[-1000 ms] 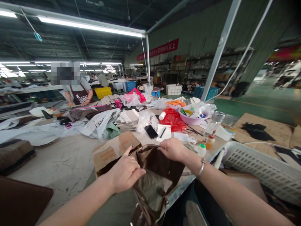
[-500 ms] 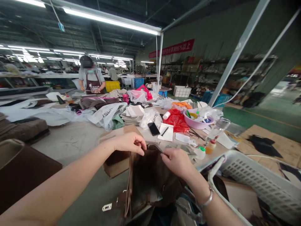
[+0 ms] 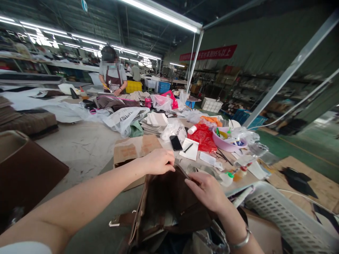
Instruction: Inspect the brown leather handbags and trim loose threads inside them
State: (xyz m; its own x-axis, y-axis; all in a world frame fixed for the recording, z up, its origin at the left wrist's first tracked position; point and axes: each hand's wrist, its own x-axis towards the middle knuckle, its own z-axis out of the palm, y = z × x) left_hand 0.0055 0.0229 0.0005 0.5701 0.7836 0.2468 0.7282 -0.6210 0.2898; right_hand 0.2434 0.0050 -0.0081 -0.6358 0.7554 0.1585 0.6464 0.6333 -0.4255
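A dark brown bag point(image 3: 164, 197) stands with its mouth towards me, a strap with a metal clasp point(image 3: 114, 223) sticking out to its left. My left hand point(image 3: 161, 162) is closed, with thumb and fingertips together at the bag's far upper edge. On the right part of the same rim, my right hand point(image 3: 205, 187) pinches the edge between thumb and fingers. The bag's inside is dark, and its lower part runs out of view. Behind my left forearm lies an open cardboard box point(image 3: 137, 146).
A grey perforated basket point(image 3: 286, 208) stands at the right. Beyond my hands lie a phone point(image 3: 176, 143), a notepad point(image 3: 193, 154) with a pen, a red plastic bag point(image 3: 205, 137) and a lilac basin point(image 3: 227, 143). Small bottles point(image 3: 227, 178) stand nearby. Across the table is a co-worker point(image 3: 113, 76).
My left hand has come closer to my right, and its fingers have drawn together at the bag's rim. The right hand still grips the edge. The whole view has shifted and tilted.
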